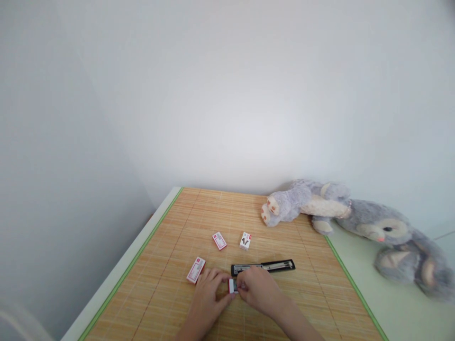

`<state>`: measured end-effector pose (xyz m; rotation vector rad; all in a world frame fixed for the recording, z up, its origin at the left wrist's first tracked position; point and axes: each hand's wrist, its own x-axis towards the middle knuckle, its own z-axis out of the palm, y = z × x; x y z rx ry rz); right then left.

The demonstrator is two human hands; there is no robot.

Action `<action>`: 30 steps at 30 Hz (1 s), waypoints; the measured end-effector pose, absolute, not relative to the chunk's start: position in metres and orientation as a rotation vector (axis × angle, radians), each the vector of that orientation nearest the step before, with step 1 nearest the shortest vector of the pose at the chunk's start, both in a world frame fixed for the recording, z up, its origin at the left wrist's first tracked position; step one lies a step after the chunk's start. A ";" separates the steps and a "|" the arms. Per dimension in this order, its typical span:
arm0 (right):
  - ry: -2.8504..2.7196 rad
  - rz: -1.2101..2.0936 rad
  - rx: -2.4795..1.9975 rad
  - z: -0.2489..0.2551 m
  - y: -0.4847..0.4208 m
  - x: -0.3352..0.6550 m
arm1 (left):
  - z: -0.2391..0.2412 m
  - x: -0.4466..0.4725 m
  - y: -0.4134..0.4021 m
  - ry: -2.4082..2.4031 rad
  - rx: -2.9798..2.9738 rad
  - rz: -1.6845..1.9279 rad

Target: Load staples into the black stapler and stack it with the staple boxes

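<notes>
1. Left hand [208, 296] and right hand [258, 288] meet low at centre of the mat, fingertips of both pinched on a small white-and-red box [232, 286] held between them, just above or on the mat; cannot tell which.
2. Both hands are closed around that small box; the palms face down and the forearms come in from the bottom edge.
3. Black stapler [263, 267] lies flat, opened out long, just beyond the right hand, touching or nearly touching its knuckles.
4. Staple box [195, 270], white with red print, lies flat just left of the left hand's fingers.
5. Second staple box [219, 240] lies flat farther back, tilted; third box [245, 240] stands beside it, a little apart.
6. Surface: woven bamboo mat [170, 293], tan slats, green edging on the left and right sides, covering most of a pale table [117, 274].
7. Bare pale-green table top shows right of the mat.
8. Grey-and-cream plush rabbit [355, 218] sprawls on the far right corner, feet on the mat's edge, head on the bare top.
9. Room: plain white walls [227, 94] behind and to the left, meeting in a corner; soft even light.
</notes>
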<state>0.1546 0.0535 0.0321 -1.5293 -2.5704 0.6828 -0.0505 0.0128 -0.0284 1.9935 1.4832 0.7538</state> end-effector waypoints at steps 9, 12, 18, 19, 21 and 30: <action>-2.610 0.690 -1.479 0.041 0.060 0.161 | -0.027 -0.050 0.013 1.510 2.005 0.735; -2.526 0.667 -1.554 0.043 0.051 0.185 | -0.029 -0.052 0.013 1.510 2.001 0.729; -2.315 0.892 -1.630 0.022 0.028 0.233 | -0.036 -0.052 0.012 1.475 2.011 0.677; -2.274 0.936 -1.627 0.017 0.026 0.234 | -0.037 -0.050 0.012 1.476 2.006 0.666; -2.203 1.000 -1.602 0.008 0.023 0.230 | -0.038 -0.043 0.012 1.472 1.994 0.639; -2.106 1.089 -1.494 0.015 0.022 0.205 | -0.035 -0.025 0.008 1.475 2.056 0.613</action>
